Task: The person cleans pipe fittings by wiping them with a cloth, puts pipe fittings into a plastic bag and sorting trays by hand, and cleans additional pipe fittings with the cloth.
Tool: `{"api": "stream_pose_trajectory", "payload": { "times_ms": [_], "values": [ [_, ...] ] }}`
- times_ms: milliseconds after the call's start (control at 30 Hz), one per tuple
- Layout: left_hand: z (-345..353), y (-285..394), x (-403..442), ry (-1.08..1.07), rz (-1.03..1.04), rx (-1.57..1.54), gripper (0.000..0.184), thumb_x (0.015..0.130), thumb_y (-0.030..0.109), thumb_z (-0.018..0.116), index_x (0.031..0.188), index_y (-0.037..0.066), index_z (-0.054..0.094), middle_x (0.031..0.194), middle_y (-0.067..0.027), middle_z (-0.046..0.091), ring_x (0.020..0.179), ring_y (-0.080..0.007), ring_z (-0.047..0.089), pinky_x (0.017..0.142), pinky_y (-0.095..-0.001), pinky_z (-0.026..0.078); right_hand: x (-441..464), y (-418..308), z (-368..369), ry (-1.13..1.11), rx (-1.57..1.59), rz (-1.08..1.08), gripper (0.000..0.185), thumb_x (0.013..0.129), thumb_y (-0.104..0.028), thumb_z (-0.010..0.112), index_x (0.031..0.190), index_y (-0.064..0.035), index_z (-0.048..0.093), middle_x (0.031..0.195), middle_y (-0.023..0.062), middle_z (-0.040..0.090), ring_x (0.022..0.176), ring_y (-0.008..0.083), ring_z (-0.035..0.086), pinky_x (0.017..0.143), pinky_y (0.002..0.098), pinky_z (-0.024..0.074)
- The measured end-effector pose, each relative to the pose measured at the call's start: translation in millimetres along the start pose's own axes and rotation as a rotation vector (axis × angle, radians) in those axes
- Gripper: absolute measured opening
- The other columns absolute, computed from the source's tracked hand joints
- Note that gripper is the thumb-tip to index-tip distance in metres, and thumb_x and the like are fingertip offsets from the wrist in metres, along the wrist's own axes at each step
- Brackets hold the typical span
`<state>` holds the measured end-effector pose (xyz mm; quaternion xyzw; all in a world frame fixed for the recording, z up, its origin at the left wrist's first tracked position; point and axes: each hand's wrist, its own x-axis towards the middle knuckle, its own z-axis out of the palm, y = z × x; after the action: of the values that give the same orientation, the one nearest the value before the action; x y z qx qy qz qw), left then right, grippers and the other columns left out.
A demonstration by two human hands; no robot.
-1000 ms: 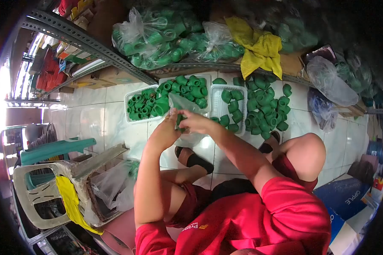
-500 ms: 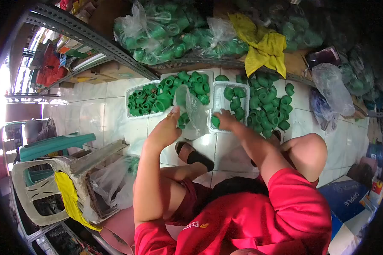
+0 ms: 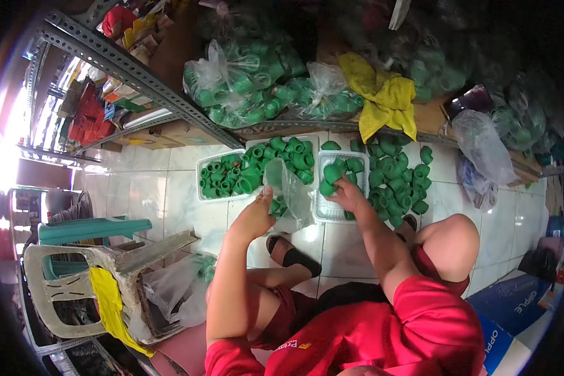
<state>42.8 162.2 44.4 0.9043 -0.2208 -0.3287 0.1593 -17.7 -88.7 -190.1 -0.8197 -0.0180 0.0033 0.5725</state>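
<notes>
My left hand [image 3: 255, 216] is closed on the rim of a clear plastic bag [image 3: 296, 199], which hangs open with several green fittings low inside it. Over the white tray [image 3: 329, 212] on the right, my right hand [image 3: 346, 192] grips green elbow fittings [image 3: 332, 175]; its fingertips are partly hidden. More green elbows lie in that tray. Two other trays, one at the left [image 3: 203, 183] and one in the middle [image 3: 319, 145], are full of green fittings. A loose pile of green elbows [image 3: 391, 178] sits on the tiles right of the trays.
Tied bags of green fittings [image 3: 247, 81] and a yellow cloth [image 3: 382, 94] lie on the metal shelf [image 3: 150, 91] ahead. An overturned plastic chair [image 3: 62, 294] with a yellow strip stands at the left. Blue boxes [image 3: 507, 301] are at the lower right.
My right hand has moved from the bag to the right tray and now lifts green elbows there. My left hand stays on the bag. The whole view has shifted slightly.
</notes>
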Motion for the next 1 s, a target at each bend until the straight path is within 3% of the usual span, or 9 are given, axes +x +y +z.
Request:
{"api": "stream_pose_trajectory", "payload": {
  "times_ms": [100,167,333,400,500,600,667,800,1000],
  "values": [
    [2.5,2.4,1.6,0.019,0.008,0.05,0.072,0.069,0.009,0.055,0.13,-0.006,0.021,0.129,-0.0259,0.031,0.118,-0.0322,0.036,0.097,-0.0333,0.031,36.7,-81.6,3.8,-0.195,1.609,0.372,0.038,0.077,-0.015,0.058,0.114,-0.0129,0.048,0.121,0.0066,0.043,0.103,0.0236,0.048,0.088,0.0498,0.0379],
    [-2.1,10.1,1.5,0.004,-0.023,0.031,0.072,0.069,0.009,0.055,0.129,-0.006,0.021,0.129,-0.026,0.031,0.118,-0.0326,0.036,0.096,-0.0335,0.032,50.0,-109.9,29.2,-0.368,1.663,0.366,0.036,0.079,-0.011,0.053,0.114,-0.0119,0.047,0.114,0.0069,0.048,0.103,0.0245,0.048,0.086,0.0487,0.04],
    [-1.6,4.5,3.4,0.029,-0.012,0.068,0.071,0.069,0.008,0.055,0.129,-0.006,0.021,0.129,-0.0261,0.03,0.117,-0.0333,0.037,0.096,-0.034,0.033,48.8,-127.4,92.1,-0.329,1.041,0.529,0.039,0.077,-0.009,0.052,0.114,-0.0088,0.043,0.102,0.0067,0.051,0.097,0.0226,0.049,0.069,0.0409,0.0446],
    [0.1,2.3,3.2,0.026,-0.051,0.04,0.07,0.068,0.009,0.052,0.13,-0.004,0.022,0.131,-0.0244,0.029,0.119,-0.0313,0.034,0.098,-0.033,0.03,46.3,-124.2,98.6,-0.392,0.918,0.668,0.045,0.079,-0.009,0.053,0.122,-0.0082,0.04,0.121,0.006,0.045,0.101,0.0174,0.047,0.075,0.0365,0.041],
    [3.3,-4.1,6.2,0.026,-0.025,0.012,0.07,0.068,0.008,0.052,0.13,-0.005,0.022,0.131,-0.0241,0.029,0.12,-0.0309,0.033,0.098,-0.0323,0.029,48.9,-99.9,106.3,-0.308,0.396,0.363,0.036,0.076,-0.011,0.056,0.111,-0.0045,0.052,0.108,0.0085,0.054,0.092,0.0184,0.054,0.07,0.0313,0.0454],
    [-1.4,-1.2,5.2,0.0,-0.061,0.015,0.069,0.068,0.008,0.051,0.13,-0.005,0.023,0.13,-0.0238,0.03,0.12,-0.031,0.033,0.099,-0.0318,0.028,50.4,-96.7,56.4,-0.342,0.954,0.364,0.035,0.076,-0.013,0.053,0.11,-0.0026,0.052,0.108,0.0098,0.055,0.093,0.0214,0.055,0.074,0.033,0.0456],
    [2.7,-8.3,8.1,-0.016,-0.009,0.038,0.069,0.068,0.009,0.051,0.13,-0.005,0.022,0.13,-0.0239,0.031,0.121,-0.0307,0.032,0.099,-0.0314,0.028,61.1,-70.8,31.1,-0.154,0.815,0.407,0.032,0.076,-0.009,0.053,0.107,0.0002,0.051,0.108,0.0111,0.055,0.095,0.021,0.055,0.076,0.0307,0.0458],
    [1.8,-5.2,7.3,0.019,0.023,0.047,0.07,0.068,0.009,0.051,0.13,-0.004,0.021,0.129,-0.0241,0.033,0.115,-0.0318,0.04,0.095,-0.0323,0.032,59.8,24.4,16.7,0.274,-0.538,0.411,0.039,0.072,-0.009,0.056,0.111,-0.0081,0.05,0.115,0.0152,0.05,0.103,0.0292,0.05,0.085,0.0436,0.0407],
    [-4.1,3.5,7.0,-0.04,-0.052,-0.031,0.07,0.069,0.009,0.053,0.131,-0.002,0.022,0.128,-0.0263,0.033,0.118,-0.0333,0.036,0.097,-0.0341,0.031,12.7,33.6,23.6,0.057,-1.051,0.266,0.072,0.066,-0.009,0.06,0.13,-0.0151,0.029,0.135,0.0142,0.022,0.119,0.0337,0.029,0.087,0.0533,0.0335]
  ]
}}
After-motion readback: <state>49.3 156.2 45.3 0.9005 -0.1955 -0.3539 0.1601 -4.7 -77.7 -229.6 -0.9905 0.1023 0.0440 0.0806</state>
